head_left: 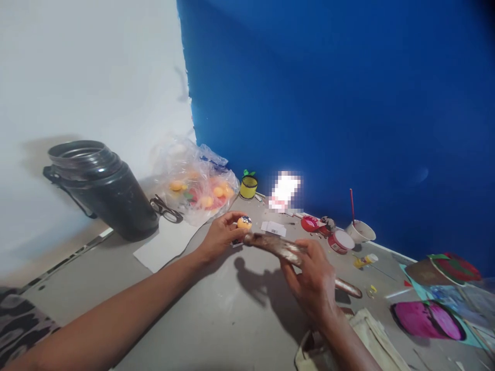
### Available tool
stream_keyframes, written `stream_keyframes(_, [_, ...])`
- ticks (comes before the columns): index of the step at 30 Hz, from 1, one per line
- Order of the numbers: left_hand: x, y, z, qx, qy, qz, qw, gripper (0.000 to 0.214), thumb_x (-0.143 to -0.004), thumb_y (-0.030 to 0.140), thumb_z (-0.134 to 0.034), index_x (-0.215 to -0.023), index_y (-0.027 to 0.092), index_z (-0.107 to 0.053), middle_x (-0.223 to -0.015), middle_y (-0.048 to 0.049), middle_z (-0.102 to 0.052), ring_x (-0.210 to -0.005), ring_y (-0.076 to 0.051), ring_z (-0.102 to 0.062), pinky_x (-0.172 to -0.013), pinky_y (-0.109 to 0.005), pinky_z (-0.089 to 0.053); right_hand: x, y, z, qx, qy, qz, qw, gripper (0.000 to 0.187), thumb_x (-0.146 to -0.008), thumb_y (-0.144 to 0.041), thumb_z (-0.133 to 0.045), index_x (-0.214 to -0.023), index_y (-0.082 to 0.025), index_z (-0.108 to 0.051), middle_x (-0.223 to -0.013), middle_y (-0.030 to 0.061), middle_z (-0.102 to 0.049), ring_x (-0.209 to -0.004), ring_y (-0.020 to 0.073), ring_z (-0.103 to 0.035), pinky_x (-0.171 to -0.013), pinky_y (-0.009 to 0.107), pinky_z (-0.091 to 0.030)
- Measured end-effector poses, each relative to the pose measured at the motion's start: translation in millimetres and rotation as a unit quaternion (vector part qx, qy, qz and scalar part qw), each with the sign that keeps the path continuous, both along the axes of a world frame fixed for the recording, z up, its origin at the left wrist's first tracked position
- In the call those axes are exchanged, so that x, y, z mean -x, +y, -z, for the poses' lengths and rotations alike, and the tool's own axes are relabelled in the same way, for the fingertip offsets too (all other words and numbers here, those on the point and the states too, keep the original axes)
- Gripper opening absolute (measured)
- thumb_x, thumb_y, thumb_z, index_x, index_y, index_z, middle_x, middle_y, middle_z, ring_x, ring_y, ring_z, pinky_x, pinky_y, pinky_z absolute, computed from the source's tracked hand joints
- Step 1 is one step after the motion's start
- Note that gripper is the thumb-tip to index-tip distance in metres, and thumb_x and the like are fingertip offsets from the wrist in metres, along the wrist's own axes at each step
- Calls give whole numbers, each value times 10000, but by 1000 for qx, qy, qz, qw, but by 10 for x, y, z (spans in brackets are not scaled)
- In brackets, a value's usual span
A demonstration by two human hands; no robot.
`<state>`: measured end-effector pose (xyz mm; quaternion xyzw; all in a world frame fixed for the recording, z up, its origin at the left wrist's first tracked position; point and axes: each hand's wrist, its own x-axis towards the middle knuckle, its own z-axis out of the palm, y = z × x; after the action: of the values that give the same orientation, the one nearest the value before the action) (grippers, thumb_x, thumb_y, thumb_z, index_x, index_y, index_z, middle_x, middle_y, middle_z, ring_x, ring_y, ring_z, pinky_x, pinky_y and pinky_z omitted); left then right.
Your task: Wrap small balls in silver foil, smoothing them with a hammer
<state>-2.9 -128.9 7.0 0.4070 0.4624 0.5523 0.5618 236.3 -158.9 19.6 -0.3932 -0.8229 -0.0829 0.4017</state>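
My left hand (221, 234) pinches a small orange ball (244, 222) with a dark and silvery patterned top. In my right hand (314, 275) is a long brown stick-like piece (273, 246) with a shiny, uneven surface; I cannot tell its material. Its far end points left and comes close to the fingers of my left hand, though whether it touches them is unclear. The near end sticks out to the right below my right hand. Both hands are above the grey table (216, 319), and their shadows fall on it. A small white card (274, 229) lies just behind the ball.
At left stand a large dark flask (104, 190), eyeglasses (168, 210) and a clear bag of orange balls (201, 188). Along the blue wall are a yellow cup (248, 187), a lit blurred screen (285, 189), a red-and-white tub (341, 241) and a white cup (361, 232). A beige cloth (373, 335) lies near right.
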Motion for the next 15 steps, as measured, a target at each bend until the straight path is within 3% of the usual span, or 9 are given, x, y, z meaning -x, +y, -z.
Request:
stream_keyframes(2, [-24,-21,11,6,-4,18,1000,480,-644,237,-856,-1070,164,-646,-758,3,-692,-614,-123,-631,-594,-261,-486,-9,32,37,-56,17,30,998,81,-931,-192,-605,-982,-187,-667,-922,100,-697,-821,216,-636,-700,295,-461])
stream_keyframes(7, [-71,-61,56,29,-45,66,996,506,-625,237,-885,-1056,153,-632,-700,-1,-700,-585,-129,-628,-612,-284,-482,-10,76,110,-39,-47,79,995,142,-987,-254,-592,-969,-171,-705,-703,57,-677,-638,192,-608,-632,297,-409])
stream_keyframes(11, [-66,-49,65,25,-16,70,997,513,-612,229,-892,-1050,138,-641,-672,-2,-699,-564,-124,-620,-600,-277,-475,-22,67,90,-107,-3,94,990,109,-967,-240,-628,-1000,-168,-704,-730,60,-693,-648,193,-617,-652,304,-426])
stream_keyframes(15, [-72,-60,31,26,-6,68,997,496,-594,229,-885,-1022,136,-652,-667,-12,-712,-551,-133,-628,-578,-276,-470,-26,77,89,-64,-41,89,993,129,-982,-253,-604,-938,-172,-693,-722,60,-690,-623,194,-610,-620,310,-409])
